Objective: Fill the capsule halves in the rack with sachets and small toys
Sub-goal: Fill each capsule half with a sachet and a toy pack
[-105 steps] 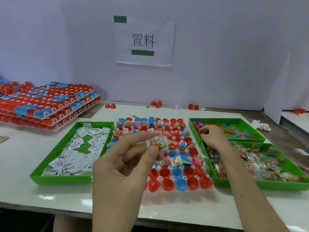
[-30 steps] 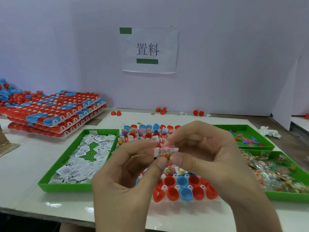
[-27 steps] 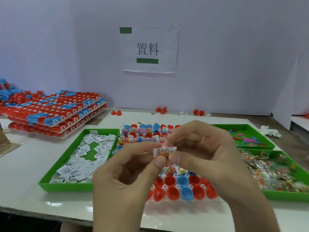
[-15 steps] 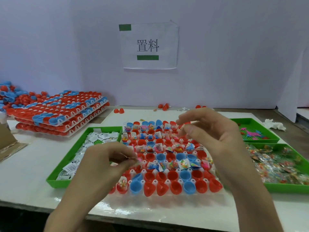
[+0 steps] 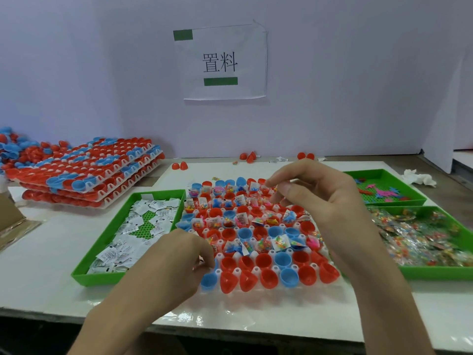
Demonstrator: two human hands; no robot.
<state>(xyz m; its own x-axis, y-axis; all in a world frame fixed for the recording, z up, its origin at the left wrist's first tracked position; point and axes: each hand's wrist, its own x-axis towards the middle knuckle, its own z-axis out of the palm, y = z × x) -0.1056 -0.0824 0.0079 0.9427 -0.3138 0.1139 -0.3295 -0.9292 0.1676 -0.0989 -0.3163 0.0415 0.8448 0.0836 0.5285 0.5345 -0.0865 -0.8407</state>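
Head view of a filling bench. Centre of the frame: a white rack (image 5: 258, 275) of red and blue capsule halves (image 5: 263, 261), flanked edge to edge by green trays. The left tray (image 5: 102, 254) holds white sachets (image 5: 122, 249); at right stand two trays, the far one (image 5: 384, 175) with small coloured toys (image 5: 384, 194) and the near one (image 5: 435, 271) heaped with clear-wrapped pieces (image 5: 422, 237). Three trays in all. The rack's far rows carry sachets and toys; its two nearest rows of halves sit unfilled, the front row counting eight halves where visible. The left hand (image 5: 169, 267) rests low over the rack's near left corner, fingers curled together at a cup; whether they pinch anything cannot be told. The right hand (image 5: 320, 198) hovers above the rack's far right rows, thumb and fingers apart, nothing seen between them. Open white table (image 5: 38, 252) lies in front of the rack and to the left of the sachet tray. Upper left: stacked racks of capsule halves (image 5: 84, 175), at least three layers, beside a loose pile. Six loose red halves (image 5: 179, 165) lie in three pairs along the back wall, below a paper sign (image 5: 221, 62). A crumpled white tissue (image 5: 418, 176) lies at the far right
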